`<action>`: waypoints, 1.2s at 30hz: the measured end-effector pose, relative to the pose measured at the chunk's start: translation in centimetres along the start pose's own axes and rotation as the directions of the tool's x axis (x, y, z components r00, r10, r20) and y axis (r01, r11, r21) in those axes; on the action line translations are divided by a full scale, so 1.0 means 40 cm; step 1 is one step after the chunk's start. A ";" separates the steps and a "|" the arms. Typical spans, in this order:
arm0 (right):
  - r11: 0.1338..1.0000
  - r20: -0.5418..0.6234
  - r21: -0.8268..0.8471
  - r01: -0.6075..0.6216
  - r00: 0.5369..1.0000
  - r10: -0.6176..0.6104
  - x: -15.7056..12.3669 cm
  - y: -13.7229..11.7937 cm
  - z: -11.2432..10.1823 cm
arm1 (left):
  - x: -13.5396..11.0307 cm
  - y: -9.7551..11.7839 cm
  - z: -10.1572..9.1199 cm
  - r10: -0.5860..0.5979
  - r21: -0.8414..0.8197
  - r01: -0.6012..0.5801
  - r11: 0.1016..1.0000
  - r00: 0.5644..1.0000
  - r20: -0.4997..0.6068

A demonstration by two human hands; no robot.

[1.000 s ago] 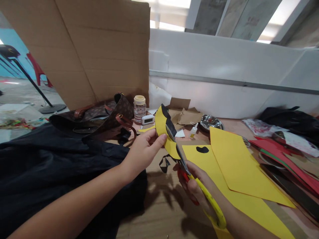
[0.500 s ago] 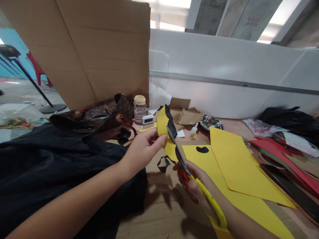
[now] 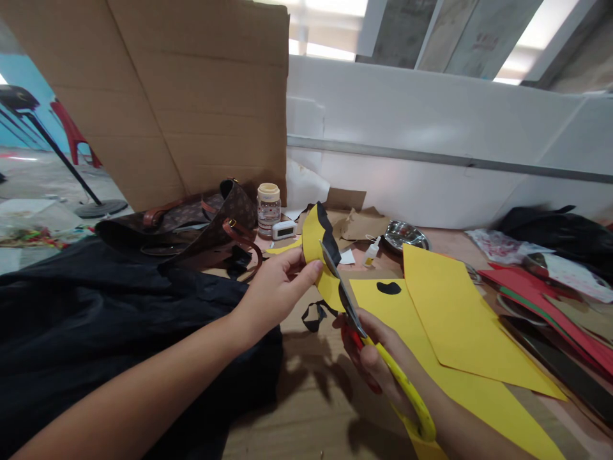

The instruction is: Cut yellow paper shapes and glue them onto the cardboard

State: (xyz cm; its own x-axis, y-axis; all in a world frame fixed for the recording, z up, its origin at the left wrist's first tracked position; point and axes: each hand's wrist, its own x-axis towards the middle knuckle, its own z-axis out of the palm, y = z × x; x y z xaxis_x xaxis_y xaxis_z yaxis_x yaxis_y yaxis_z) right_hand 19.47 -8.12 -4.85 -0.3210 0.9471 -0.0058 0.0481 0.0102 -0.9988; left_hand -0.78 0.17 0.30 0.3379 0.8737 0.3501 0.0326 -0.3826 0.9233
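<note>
Between the thumb and fingers of my left hand point(image 3: 282, 281) is a yellow paper piece point(image 3: 313, 235) with a black paper layer point(image 3: 330, 239) along its right side. My right hand point(image 3: 378, 351) is closed round the yellow and red handles of a pair of scissors point(image 3: 352, 310). The blades lie across the held paper, to the right of my left thumb, with their tips pointing up and away. A dark, looped paper scrap point(image 3: 313, 316) is just below the held piece. Some of my left fingers are hidden behind the paper.
Yellow sheets point(image 3: 460, 319) bearing a black cutout point(image 3: 389, 288) lie to the right. Behind stand a lidded jar point(image 3: 269, 211), a glue bottle point(image 3: 371, 252) and a metal bowl point(image 3: 407, 236). A brown handbag point(image 3: 191, 220) and black cloth point(image 3: 119, 319) occupy the left; red sheets point(image 3: 550, 313) the far right.
Hardly anything differs. Both hands, the paper and the scissors keep almost the same place, with only a tiny shift at the blades.
</note>
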 end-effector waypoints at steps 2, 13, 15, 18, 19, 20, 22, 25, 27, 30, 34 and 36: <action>1.000 0.007 0.005 -0.001 1.000 0.001 -0.001 -0.001 0.001 | 0.000 -0.001 0.000 -0.001 -0.003 0.001 1.000 1.000 0.002; 0.998 0.021 0.043 -0.044 0.999 0.043 -0.005 -0.005 -0.003 | 0.000 -0.004 -0.001 0.003 0.021 -0.004 1.000 1.000 0.005; 0.998 0.021 0.040 -0.051 0.999 0.050 -0.005 -0.004 -0.004 | 0.000 -0.002 -0.003 -0.004 0.024 0.004 1.000 1.000 0.004; 0.999 0.015 0.041 -0.031 0.999 0.030 -0.004 0.001 -0.004 | 0.000 0.000 -0.003 -0.006 0.017 0.006 1.000 1.000 0.001; 0.999 0.013 0.044 -0.021 1.000 0.020 -0.003 0.003 -0.003 | 0.000 0.000 -0.002 -0.003 0.012 0.002 1.000 1.000 0.001; 0.999 0.011 0.045 -0.014 1.000 0.014 -0.003 0.005 -0.003 | 0.000 0.000 -0.002 0.001 0.007 -0.001 1.000 1.000 0.003; 0.999 0.013 0.039 -0.014 1.000 0.013 -0.003 0.008 -0.002 | 0.000 -0.001 0.000 0.010 0.002 -0.010 1.000 1.000 0.004; 1.000 0.013 0.014 -0.020 1.000 0.020 -0.003 0.009 -0.002 | 0.000 -0.001 0.002 0.025 0.004 -0.025 1.000 1.000 -0.002; 1.000 0.009 0.004 -0.017 1.000 0.017 -0.003 0.008 -0.002 | 0.000 0.001 0.003 0.038 0.006 -0.038 0.999 0.999 -0.005; 1.000 -0.001 -0.002 -0.011 1.000 0.011 -0.001 0.010 -0.001 | 0.000 0.004 0.005 0.042 -0.013 -0.042 0.999 0.999 -0.007; 1.000 -0.023 0.017 0.009 1.000 -0.009 0.003 0.015 0.001 | -0.001 0.003 0.007 0.041 -0.037 -0.041 0.998 0.999 -0.011; 1.000 -0.031 0.016 0.021 0.999 -0.021 0.003 0.016 0.002 | -0.002 -0.001 0.007 0.038 -0.039 -0.038 0.999 0.999 -0.011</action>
State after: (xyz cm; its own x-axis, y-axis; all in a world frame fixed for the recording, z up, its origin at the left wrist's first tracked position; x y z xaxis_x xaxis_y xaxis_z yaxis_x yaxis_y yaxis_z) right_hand 19.37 -8.02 -5.48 -0.2921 0.9562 0.0163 0.0262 0.0251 -0.9993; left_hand -0.54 0.03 0.21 0.3282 0.8620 0.3864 -0.0169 -0.4036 0.9148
